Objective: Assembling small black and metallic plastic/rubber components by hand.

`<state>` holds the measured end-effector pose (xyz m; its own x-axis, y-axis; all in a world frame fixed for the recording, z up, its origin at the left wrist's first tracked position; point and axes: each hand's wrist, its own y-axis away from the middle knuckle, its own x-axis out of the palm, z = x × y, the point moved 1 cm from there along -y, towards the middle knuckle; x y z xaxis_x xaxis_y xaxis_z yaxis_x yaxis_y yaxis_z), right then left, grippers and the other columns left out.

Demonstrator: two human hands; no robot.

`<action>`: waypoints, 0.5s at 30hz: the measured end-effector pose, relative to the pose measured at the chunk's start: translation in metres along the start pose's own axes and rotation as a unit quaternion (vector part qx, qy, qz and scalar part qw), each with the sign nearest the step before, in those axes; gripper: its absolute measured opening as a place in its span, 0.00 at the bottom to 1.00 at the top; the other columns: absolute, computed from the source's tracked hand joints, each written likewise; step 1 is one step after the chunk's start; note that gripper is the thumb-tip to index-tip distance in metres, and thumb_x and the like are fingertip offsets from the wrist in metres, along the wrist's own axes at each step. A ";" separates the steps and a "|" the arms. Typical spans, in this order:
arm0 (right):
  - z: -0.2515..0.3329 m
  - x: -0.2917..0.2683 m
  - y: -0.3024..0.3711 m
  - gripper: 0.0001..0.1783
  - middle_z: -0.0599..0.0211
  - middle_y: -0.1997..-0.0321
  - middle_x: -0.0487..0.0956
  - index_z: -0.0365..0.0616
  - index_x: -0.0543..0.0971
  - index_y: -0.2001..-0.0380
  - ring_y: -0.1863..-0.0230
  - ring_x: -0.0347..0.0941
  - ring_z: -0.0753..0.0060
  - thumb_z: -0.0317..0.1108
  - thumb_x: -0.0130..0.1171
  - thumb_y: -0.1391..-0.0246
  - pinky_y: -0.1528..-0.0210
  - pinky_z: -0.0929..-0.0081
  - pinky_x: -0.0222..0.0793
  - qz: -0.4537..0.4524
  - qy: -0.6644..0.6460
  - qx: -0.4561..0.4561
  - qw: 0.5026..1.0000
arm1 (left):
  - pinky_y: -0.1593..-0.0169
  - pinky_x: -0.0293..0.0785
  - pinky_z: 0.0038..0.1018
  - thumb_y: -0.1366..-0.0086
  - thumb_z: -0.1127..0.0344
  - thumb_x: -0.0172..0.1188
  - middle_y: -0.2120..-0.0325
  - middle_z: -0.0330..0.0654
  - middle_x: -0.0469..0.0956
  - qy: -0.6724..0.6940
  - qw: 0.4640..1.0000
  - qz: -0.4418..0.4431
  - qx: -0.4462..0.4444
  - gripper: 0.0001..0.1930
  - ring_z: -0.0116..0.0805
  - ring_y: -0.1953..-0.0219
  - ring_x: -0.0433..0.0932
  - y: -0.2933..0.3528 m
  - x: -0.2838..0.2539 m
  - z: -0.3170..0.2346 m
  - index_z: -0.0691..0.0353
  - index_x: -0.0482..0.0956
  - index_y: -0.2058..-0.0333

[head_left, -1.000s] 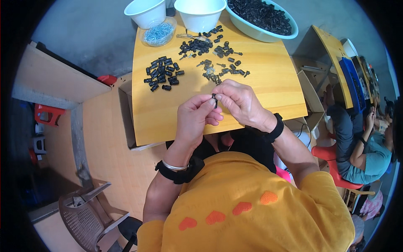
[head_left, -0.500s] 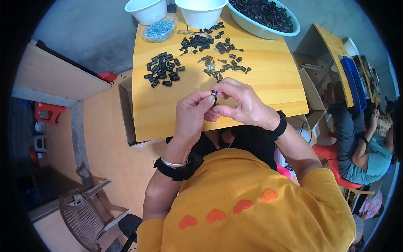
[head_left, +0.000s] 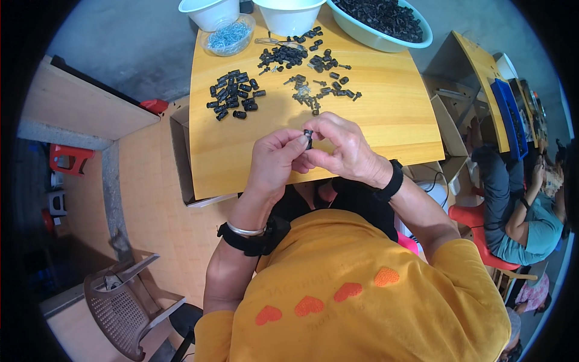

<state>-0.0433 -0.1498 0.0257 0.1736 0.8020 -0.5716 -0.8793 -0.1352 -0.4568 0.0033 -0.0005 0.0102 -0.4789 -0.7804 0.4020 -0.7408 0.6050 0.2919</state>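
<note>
Near the table's front edge, a small black plastic cord lock point(head_left: 309, 139) is upright between my two hands. My left hand point(head_left: 274, 160) pinches it between thumb and fingers. From the other side, my right hand point(head_left: 347, 148) curls its index finger to the top of the piece, with its thumb bent below. Beyond my hands lies a scatter of loose black plungers and barrels point(head_left: 341, 93), mixed with some small springs point(head_left: 305, 92). To the left is a heap of similar black cord locks point(head_left: 232, 93). Another pile of black parts point(head_left: 283, 55) sits farther back.
At the back of the wooden table point(head_left: 386, 130) stand a clear bowl of springs point(head_left: 227, 37), two white tubs point(head_left: 289, 17) and a wide basin of black parts point(head_left: 386, 30). A metal tool point(head_left: 278, 43) lies nearby. On the right, another person point(head_left: 531, 226) sits at a second table.
My hands keep the same cord lock in nearly the same place, with the fingers shifting only slightly. The whole view has moved a little.
</note>
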 end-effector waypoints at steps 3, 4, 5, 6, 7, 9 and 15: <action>-0.001 0.001 0.002 0.17 0.60 0.70 0.71 0.39 0.70 0.66 0.70 0.71 0.61 0.28 0.62 0.62 0.69 0.71 0.69 0.002 -0.002 0.002 1.000 | 0.76 0.70 0.16 0.40 0.67 0.54 0.81 0.38 0.75 -0.012 1.000 0.007 -0.005 0.07 0.23 0.80 0.74 0.000 -0.002 0.000 0.64 0.76 0.69; -0.001 0.002 0.003 0.17 0.60 0.70 0.71 0.39 0.70 0.66 0.70 0.71 0.61 0.28 0.62 0.62 0.69 0.71 0.69 0.002 -0.003 0.002 1.000 | 0.76 0.70 0.16 0.40 0.67 0.54 0.81 0.38 0.75 -0.019 1.000 0.008 -0.006 0.07 0.23 0.80 0.74 0.001 -0.001 -0.002 0.64 0.76 0.69; 0.000 0.002 0.003 0.17 0.60 0.69 0.72 0.39 0.70 0.66 0.70 0.72 0.62 0.28 0.62 0.62 0.69 0.72 0.69 -0.007 -0.005 -0.002 1.000 | 0.76 0.69 0.17 0.40 0.67 0.54 0.81 0.38 0.76 -0.026 1.000 0.009 -0.006 0.07 0.23 0.80 0.74 0.002 -0.001 -0.003 0.64 0.76 0.69; 0.000 0.002 0.003 0.18 0.60 0.69 0.72 0.39 0.70 0.65 0.70 0.72 0.62 0.28 0.62 0.62 0.69 0.73 0.69 -0.015 -0.004 -0.006 1.000 | 0.76 0.69 0.17 0.40 0.67 0.54 0.81 0.38 0.76 -0.027 1.000 0.009 -0.007 0.07 0.23 0.80 0.74 0.002 0.000 -0.004 0.64 0.76 0.69; 0.000 0.003 0.003 0.18 0.60 0.69 0.72 0.39 0.70 0.65 0.70 0.72 0.62 0.28 0.62 0.62 0.69 0.73 0.69 -0.016 -0.005 -0.005 1.000 | 0.75 0.69 0.17 0.40 0.67 0.54 0.81 0.38 0.76 -0.028 1.000 0.010 -0.008 0.07 0.23 0.80 0.74 0.002 0.000 -0.006 0.64 0.76 0.69; 0.001 0.003 0.004 0.18 0.60 0.69 0.72 0.39 0.70 0.65 0.70 0.72 0.63 0.28 0.62 0.62 0.69 0.73 0.70 -0.028 -0.006 -0.001 1.000 | 0.75 0.69 0.17 0.40 0.67 0.54 0.81 0.38 0.76 -0.030 0.999 0.010 -0.009 0.07 0.24 0.80 0.74 0.002 0.001 -0.007 0.64 0.76 0.69; -0.001 0.006 0.010 0.18 0.59 0.69 0.72 0.39 0.70 0.65 0.69 0.72 0.61 0.28 0.62 0.62 0.68 0.72 0.69 -0.038 0.010 0.008 0.999 | 0.75 0.69 0.17 0.40 0.67 0.53 0.80 0.38 0.76 -0.024 0.999 0.014 -0.020 0.07 0.24 0.80 0.74 0.001 0.002 -0.007 0.63 0.76 0.69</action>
<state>-0.0502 -0.1465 0.0169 0.2495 0.7972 -0.5497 -0.8702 -0.0645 -0.4884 0.0044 -0.0007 0.0173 -0.5209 -0.7697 0.3691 -0.7084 0.6310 0.3161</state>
